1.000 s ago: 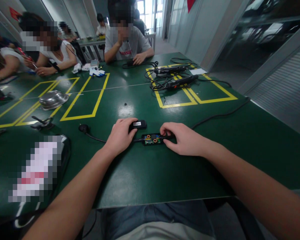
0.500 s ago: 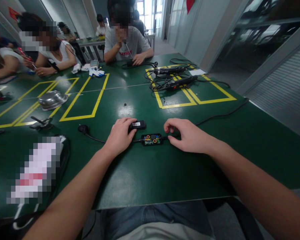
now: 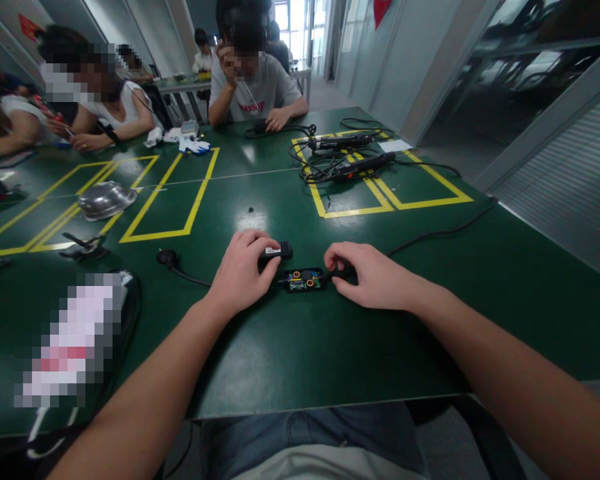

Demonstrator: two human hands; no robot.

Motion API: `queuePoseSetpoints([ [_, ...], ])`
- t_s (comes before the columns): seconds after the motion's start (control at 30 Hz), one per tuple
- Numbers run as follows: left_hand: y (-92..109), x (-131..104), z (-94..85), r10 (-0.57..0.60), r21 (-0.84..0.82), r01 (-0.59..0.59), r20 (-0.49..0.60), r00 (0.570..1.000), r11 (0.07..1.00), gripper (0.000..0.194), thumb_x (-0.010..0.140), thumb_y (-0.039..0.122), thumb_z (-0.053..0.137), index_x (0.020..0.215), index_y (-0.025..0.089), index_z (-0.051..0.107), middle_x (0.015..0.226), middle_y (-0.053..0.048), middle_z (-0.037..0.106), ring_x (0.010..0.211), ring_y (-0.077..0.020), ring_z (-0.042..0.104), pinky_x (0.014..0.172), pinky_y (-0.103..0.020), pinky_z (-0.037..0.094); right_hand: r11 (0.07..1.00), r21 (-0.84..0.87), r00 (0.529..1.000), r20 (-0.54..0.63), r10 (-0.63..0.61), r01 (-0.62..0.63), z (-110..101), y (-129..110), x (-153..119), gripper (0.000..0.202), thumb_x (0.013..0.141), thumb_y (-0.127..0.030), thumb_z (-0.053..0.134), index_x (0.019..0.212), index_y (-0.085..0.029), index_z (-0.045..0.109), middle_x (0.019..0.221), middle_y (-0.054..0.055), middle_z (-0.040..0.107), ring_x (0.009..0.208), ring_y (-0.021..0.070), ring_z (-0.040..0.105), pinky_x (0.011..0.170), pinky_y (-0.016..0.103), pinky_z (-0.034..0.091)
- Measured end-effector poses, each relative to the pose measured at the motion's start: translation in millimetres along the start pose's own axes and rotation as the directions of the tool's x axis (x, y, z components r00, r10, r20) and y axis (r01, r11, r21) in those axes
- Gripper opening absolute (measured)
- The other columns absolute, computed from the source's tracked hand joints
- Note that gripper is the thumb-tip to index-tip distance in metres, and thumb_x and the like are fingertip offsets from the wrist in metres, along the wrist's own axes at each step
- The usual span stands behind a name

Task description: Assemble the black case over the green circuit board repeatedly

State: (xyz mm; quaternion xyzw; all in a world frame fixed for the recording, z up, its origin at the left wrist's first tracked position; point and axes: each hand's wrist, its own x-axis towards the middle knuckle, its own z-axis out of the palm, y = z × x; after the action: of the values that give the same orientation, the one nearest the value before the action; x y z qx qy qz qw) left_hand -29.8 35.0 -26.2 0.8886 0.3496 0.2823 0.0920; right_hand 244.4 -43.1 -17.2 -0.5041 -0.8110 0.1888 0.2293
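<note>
A small black case with a circuit board (image 3: 305, 280) lies open on the green table, a cable running from each end. My left hand (image 3: 245, 272) rests just left of it, thumb and fingers apart, over the cable and against the left part of a black cover (image 3: 284, 250) with a white label. Just right of the case, my right hand (image 3: 367, 275) curves around the black cable, with a gap between thumb and fingertips. A black plug (image 3: 167, 258) lies to the left on its cable.
Farther back lie black tools with coiled cables (image 3: 363, 165). A metal bowl (image 3: 107, 200), a black clamp-like object (image 3: 84, 247) and a bag-like item (image 3: 73, 340) are on the left. People sit across the table (image 3: 430, 347), near white gloves (image 3: 194, 145).
My left hand has shifted slightly right, its fingers now over more of the black cover. My right hand has moved slightly left and down, closer to the case.
</note>
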Motion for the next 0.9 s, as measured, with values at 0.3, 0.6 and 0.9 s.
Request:
queuePoseSetpoints([
  [0.3, 13.8, -5.1, -9.6, 0.094, -0.1, -0.071, 0.255, 0.962, 0.992, 0.006, 0.092, 0.026, 0.061, 0.096, 0.021, 0.06, 0.093, -0.005, 0.066, 0.081, -0.0213, 0.062, 0.072, -0.036, 0.049, 1.0, 0.008, 1.0, 0.006, 0.015, -0.015, 4.8, -1.1, 0.0, 0.012, 0.089, -0.02, 0.067, 0.097, -0.023, 0.059, 0.089, 0.004, 0.068, 0.08, 0.0211, 0.062, 0.075, 0.034, 0.047],
  [0.6, 15.3, -4.0, -6.2, 0.026, -0.044, -0.012, 0.336, 0.941, 0.999, 0.003, 0.092, 0.024, 0.06, 0.094, 0.022, 0.06, 0.086, -0.003, 0.068, 0.076, -0.0215, 0.063, 0.07, -0.035, 0.046, 1.0, 0.025, 1.0, 0.011, 0.002, -0.003, 8.6, -3.9, 2.5, 0.008, 0.091, -0.018, 0.066, 0.095, -0.023, 0.061, 0.09, 0.004, 0.07, 0.079, 0.0201, 0.063, 0.073, 0.032, 0.046],
  [0.9, 21.0, -4.6, -6.2, -0.002, 0.021, -0.006, 0.366, 0.931, 1.0, 0.004, 0.092, 0.023, 0.061, 0.096, 0.023, 0.061, 0.086, -0.001, 0.071, 0.073, -0.0212, 0.064, 0.068, -0.035, 0.043, 0.999, 0.038, 1.0, 0.004, 0.004, -0.004, 12.1, -4.1, 2.4, 0.005, 0.092, -0.018, 0.065, 0.096, -0.022, 0.064, 0.088, 0.003, 0.069, 0.074, 0.018, 0.061, 0.072, 0.031, 0.046],
])
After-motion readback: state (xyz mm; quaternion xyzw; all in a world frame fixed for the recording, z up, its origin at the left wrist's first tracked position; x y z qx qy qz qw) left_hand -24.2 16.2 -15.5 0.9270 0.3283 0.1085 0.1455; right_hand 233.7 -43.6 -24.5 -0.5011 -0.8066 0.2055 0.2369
